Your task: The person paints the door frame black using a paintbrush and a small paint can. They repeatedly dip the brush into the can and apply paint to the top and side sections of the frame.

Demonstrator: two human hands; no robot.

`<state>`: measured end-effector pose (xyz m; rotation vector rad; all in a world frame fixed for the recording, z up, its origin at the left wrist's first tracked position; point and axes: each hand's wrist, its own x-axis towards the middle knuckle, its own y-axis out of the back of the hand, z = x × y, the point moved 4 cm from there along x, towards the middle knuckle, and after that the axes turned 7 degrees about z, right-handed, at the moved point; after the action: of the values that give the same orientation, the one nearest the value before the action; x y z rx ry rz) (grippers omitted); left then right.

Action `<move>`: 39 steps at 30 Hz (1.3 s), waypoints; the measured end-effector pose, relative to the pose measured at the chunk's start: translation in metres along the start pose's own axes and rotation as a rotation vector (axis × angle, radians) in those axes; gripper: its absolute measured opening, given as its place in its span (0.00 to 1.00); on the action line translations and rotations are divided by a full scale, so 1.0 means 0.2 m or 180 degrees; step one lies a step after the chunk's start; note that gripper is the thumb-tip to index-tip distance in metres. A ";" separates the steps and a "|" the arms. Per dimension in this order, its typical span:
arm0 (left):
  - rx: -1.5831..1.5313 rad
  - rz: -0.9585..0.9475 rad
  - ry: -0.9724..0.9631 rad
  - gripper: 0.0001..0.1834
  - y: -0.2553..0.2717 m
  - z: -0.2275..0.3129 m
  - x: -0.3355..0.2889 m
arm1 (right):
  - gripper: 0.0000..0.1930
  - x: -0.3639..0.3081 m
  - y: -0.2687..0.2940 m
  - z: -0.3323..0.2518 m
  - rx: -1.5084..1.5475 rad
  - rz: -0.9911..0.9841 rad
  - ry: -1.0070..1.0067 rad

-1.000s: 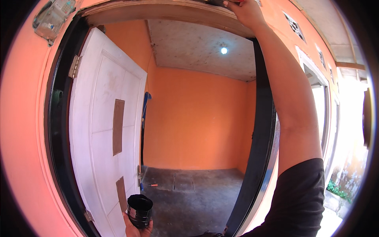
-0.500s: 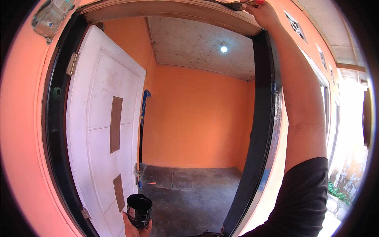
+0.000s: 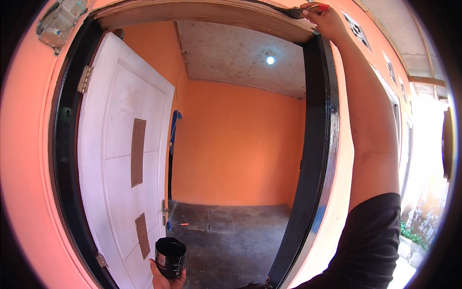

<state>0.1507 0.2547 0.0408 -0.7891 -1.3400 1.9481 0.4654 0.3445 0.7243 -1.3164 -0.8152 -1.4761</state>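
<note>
High at the upper right, my right hand grips a paintbrush with a red-tipped handle. Its dark bristles touch the top beam of the door frame near the right corner. Most of that beam is bare brown wood, with a dark strip along its upper edge. The side post on the right is coated glossy black, and so is the left post. Low in the middle, my left hand holds a black-smeared paint can upright from below, its open top facing up.
A white panelled door with brown patches stands open inward at the left. An electric meter hangs on the peach wall at the upper left. Beyond the doorway lie a grey floor with a small orange-handled tool and an orange wall.
The brush and my right hand have moved slightly right along the top beam, toward the corner. The view has shifted a little; my left hand still holds the can.
</note>
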 end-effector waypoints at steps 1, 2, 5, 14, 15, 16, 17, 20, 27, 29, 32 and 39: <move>0.0003 0.0015 -0.0012 0.27 -0.01 0.00 -0.01 | 0.07 0.00 0.01 0.00 0.0038 0.0029 -0.0053; 0.0015 0.0020 0.0009 0.26 -0.01 0.00 -0.01 | 0.09 0.01 0.01 0.03 -0.0306 -0.0011 0.0260; 0.0032 -0.0002 0.0078 0.26 -0.03 -0.01 -0.02 | 0.13 0.08 0.08 0.19 -0.0932 -0.0073 0.0819; -0.0117 -0.0059 0.0134 0.26 -0.04 -0.02 -0.02 | 0.15 0.07 0.17 0.08 -0.0842 0.0288 0.1384; -0.0118 -0.0070 0.0158 0.26 -0.04 -0.03 -0.02 | 0.13 0.07 0.15 0.04 -0.0469 0.0194 0.1255; -0.0121 -0.0087 0.0191 0.26 -0.05 -0.03 -0.02 | 0.10 0.07 0.12 -0.01 -0.0106 0.0100 0.1128; -0.0091 -0.0106 0.0179 0.26 -0.04 -0.03 -0.01 | 0.07 0.08 0.09 -0.05 0.0261 0.0006 0.0999; -0.0089 -0.0124 0.0131 0.27 -0.01 -0.05 0.00 | 0.07 0.06 -0.05 -0.14 0.0321 0.0071 0.0745; -0.0115 0.0045 0.0082 0.26 -0.03 -0.08 -0.03 | 0.07 0.09 -0.04 0.05 0.0378 0.0068 0.0536; -0.0094 0.0081 0.0107 0.26 -0.04 -0.08 -0.03 | 0.07 0.09 -0.01 0.11 0.0389 0.0029 0.0322; -0.0086 0.0062 0.0093 0.26 -0.02 -0.09 -0.03 | 0.08 0.03 0.01 0.09 0.0075 -0.0034 -0.0006; -0.0094 -0.0176 0.0161 0.27 -0.01 -0.12 0.00 | 0.08 0.07 0.11 0.24 0.0732 -0.0151 0.0153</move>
<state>0.1698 0.2698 0.0357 -0.8016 -1.3494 1.8576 0.5030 0.3781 0.7441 -1.0928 -0.9598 -1.3994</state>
